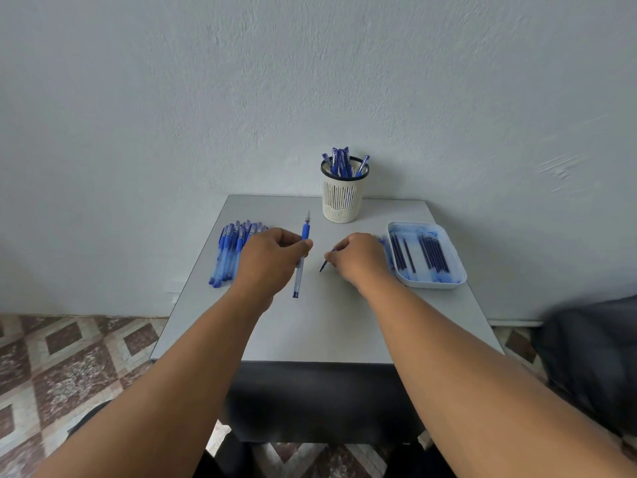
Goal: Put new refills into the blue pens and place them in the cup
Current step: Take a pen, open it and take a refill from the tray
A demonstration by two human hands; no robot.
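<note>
My left hand pinches a blue pen near its middle, tip pointing away toward the wall, its clear barrel running back toward me. My right hand grips a thin dark blue piece, only its lower end showing below the fingers; what it is I cannot tell. A white mesh cup with a black rim stands at the table's back, holding several blue pens. A pile of blue pens lies at the left, partly hidden by my left hand.
A white tray with several dark blue refills sits at the table's right edge. The small grey table stands against a pale wall. Patterned floor tiles lie left and right. A dark blurred object is at the far right.
</note>
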